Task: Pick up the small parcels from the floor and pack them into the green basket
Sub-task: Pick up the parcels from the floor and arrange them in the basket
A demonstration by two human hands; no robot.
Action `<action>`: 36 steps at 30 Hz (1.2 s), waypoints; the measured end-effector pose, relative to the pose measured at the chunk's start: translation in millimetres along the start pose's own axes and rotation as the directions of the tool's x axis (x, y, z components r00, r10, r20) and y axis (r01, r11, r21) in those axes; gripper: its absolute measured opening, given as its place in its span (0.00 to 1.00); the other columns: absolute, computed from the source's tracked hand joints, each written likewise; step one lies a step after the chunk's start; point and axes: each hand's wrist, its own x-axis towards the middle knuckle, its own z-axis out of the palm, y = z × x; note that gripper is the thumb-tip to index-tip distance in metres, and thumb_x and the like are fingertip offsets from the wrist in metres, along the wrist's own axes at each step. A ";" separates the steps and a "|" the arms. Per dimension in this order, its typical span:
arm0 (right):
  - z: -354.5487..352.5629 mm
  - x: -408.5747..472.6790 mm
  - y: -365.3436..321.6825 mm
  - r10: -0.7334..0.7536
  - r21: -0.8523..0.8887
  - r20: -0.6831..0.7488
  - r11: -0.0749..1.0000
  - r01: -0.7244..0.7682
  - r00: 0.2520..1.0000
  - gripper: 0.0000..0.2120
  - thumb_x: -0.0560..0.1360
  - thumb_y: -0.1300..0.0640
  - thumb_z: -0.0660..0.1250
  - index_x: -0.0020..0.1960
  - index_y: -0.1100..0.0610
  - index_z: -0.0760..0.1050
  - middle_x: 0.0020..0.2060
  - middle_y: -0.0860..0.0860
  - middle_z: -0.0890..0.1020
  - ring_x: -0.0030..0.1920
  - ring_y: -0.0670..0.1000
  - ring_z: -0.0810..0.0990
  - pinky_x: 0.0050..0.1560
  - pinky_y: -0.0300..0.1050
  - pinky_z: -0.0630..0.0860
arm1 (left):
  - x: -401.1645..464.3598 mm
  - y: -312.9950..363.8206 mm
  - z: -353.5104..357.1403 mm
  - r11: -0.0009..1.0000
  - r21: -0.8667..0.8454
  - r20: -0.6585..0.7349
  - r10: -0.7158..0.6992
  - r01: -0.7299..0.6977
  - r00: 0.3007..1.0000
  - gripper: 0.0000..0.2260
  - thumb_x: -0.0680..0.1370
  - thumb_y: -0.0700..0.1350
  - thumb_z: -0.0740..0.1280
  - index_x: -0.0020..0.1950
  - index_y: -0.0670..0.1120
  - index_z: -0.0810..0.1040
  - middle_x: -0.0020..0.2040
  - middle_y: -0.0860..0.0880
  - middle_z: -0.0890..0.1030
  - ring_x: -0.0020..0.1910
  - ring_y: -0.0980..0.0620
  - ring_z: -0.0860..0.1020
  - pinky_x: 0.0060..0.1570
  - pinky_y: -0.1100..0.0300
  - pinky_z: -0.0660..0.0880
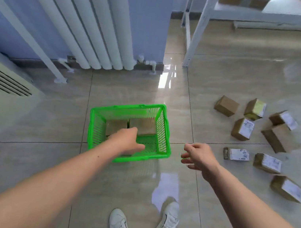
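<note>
Parcels (243, 129) lie right of the basket (94, 125); left hand (126, 141) reaches in, grip unclear; right hand (198, 155) loose, empty.

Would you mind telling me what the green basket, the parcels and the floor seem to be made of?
The green basket looks like moulded plastic: bright, uniform colour and slotted lattice walls. The parcels appear to be brown cardboard, matte, several with white printed labels. The floor seems to be glazed tile, beige and glossy, given its grout lines and mirror-like reflections.
</note>
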 end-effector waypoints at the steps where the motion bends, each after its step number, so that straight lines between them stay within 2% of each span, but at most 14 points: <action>1: -20.7 -9.2 3.2 0.003 0.024 -0.017 1.000 -0.002 1.000 0.07 0.78 0.57 0.60 0.47 0.59 0.75 0.36 0.54 0.80 0.32 0.51 0.80 0.34 0.39 0.70 | -6.9 19.8 -5.8 1.000 -0.003 -0.005 0.021 -0.021 1.000 0.26 0.71 0.60 0.67 0.64 0.47 0.72 0.62 0.45 0.80 0.61 0.43 0.77 0.59 0.50 0.75; 7: -154.4 -51.1 38.6 0.012 0.136 -0.101 0.991 0.002 0.995 0.10 0.80 0.54 0.59 0.51 0.59 0.75 0.39 0.54 0.81 0.34 0.51 0.80 0.36 0.41 0.72 | -44.1 159.2 -20.2 0.988 -0.008 -0.008 0.154 -0.154 0.988 0.29 0.75 0.58 0.67 0.72 0.46 0.70 0.70 0.46 0.74 0.69 0.45 0.72 0.64 0.56 0.70; 12: -278.8 -67.1 83.9 0.018 0.212 -0.181 0.977 0.021 0.983 0.10 0.80 0.52 0.59 0.49 0.57 0.75 0.40 0.54 0.81 0.35 0.50 0.80 0.39 0.44 0.75 | -56.7 288.7 0.9 0.973 -0.071 0.050 0.224 -0.221 0.973 0.28 0.76 0.58 0.67 0.71 0.43 0.70 0.68 0.44 0.76 0.67 0.45 0.74 0.65 0.57 0.70; 15: -347.7 -69.7 111.2 0.051 0.278 -0.219 0.960 0.012 0.974 0.08 0.80 0.52 0.60 0.48 0.55 0.74 0.38 0.53 0.81 0.34 0.50 0.80 0.39 0.44 0.75 | -58.3 363.8 18.3 0.962 -0.124 0.046 0.252 -0.245 0.967 0.29 0.76 0.60 0.66 0.70 0.42 0.71 0.65 0.43 0.79 0.63 0.44 0.77 0.65 0.54 0.72; 18: -407.5 -63.3 132.4 0.080 0.325 -0.264 0.946 0.010 0.961 0.09 0.80 0.52 0.61 0.50 0.57 0.74 0.39 0.54 0.82 0.34 0.49 0.80 0.37 0.44 0.75 | -49.3 428.1 34.9 0.942 -0.203 0.033 0.279 -0.267 0.960 0.30 0.74 0.63 0.65 0.66 0.43 0.74 0.61 0.44 0.81 0.60 0.44 0.79 0.62 0.49 0.75; 21: -447.7 -52.5 148.6 0.118 0.392 -0.299 0.920 0.009 0.947 0.09 0.80 0.53 0.61 0.52 0.58 0.74 0.41 0.55 0.81 0.34 0.49 0.79 0.35 0.43 0.75 | -37.5 474.3 46.5 0.929 -0.230 0.023 0.302 -0.289 0.953 0.28 0.74 0.65 0.63 0.62 0.44 0.77 0.59 0.46 0.82 0.59 0.44 0.79 0.60 0.49 0.76; 24: -488.4 -32.8 165.0 0.142 0.427 -0.316 0.904 0.007 0.938 0.07 0.80 0.54 0.61 0.51 0.58 0.73 0.40 0.54 0.79 0.34 0.49 0.78 0.35 0.43 0.75 | -17.5 524.3 58.0 0.932 -0.226 0.032 0.297 -0.283 0.954 0.24 0.75 0.63 0.64 0.58 0.44 0.78 0.55 0.46 0.82 0.57 0.44 0.80 0.57 0.51 0.77; 27: -524.4 -5.5 171.4 0.158 0.445 -0.330 0.896 0.005 0.931 0.07 0.80 0.54 0.61 0.47 0.57 0.72 0.38 0.52 0.79 0.33 0.48 0.78 0.35 0.43 0.76 | 6.5 567.8 62.3 0.932 -0.235 0.067 0.298 -0.275 0.952 0.23 0.75 0.62 0.64 0.56 0.43 0.78 0.53 0.45 0.83 0.55 0.43 0.81 0.47 0.55 0.75; 30: -561.9 29.6 171.8 0.175 0.466 -0.337 0.885 0.002 0.925 0.07 0.80 0.53 0.62 0.45 0.56 0.72 0.40 0.53 0.78 0.33 0.48 0.78 0.34 0.43 0.76 | 37.2 609.1 59.7 0.935 -0.222 0.065 0.297 -0.276 0.953 0.23 0.76 0.62 0.63 0.55 0.43 0.78 0.52 0.44 0.83 0.54 0.43 0.81 0.42 0.57 0.72; 33: -602.5 75.3 165.9 0.189 0.466 -0.345 0.885 -0.008 0.919 0.08 0.79 0.53 0.62 0.43 0.55 0.72 0.42 0.53 0.79 0.36 0.49 0.79 0.35 0.43 0.77 | 74.6 646.8 54.9 0.934 -0.241 0.035 0.278 -0.262 0.960 0.23 0.76 0.63 0.62 0.53 0.44 0.79 0.51 0.45 0.83 0.53 0.45 0.81 0.45 0.55 0.73; 36: -635.9 122.0 166.9 0.192 0.471 -0.353 0.882 -0.004 0.916 0.08 0.79 0.53 0.62 0.43 0.55 0.73 0.43 0.54 0.80 0.38 0.50 0.80 0.36 0.43 0.78 | 109.3 681.9 58.1 0.946 -0.208 0.001 0.256 -0.250 0.967 0.22 0.77 0.62 0.61 0.53 0.43 0.79 0.48 0.46 0.82 0.49 0.46 0.79 0.51 0.53 0.76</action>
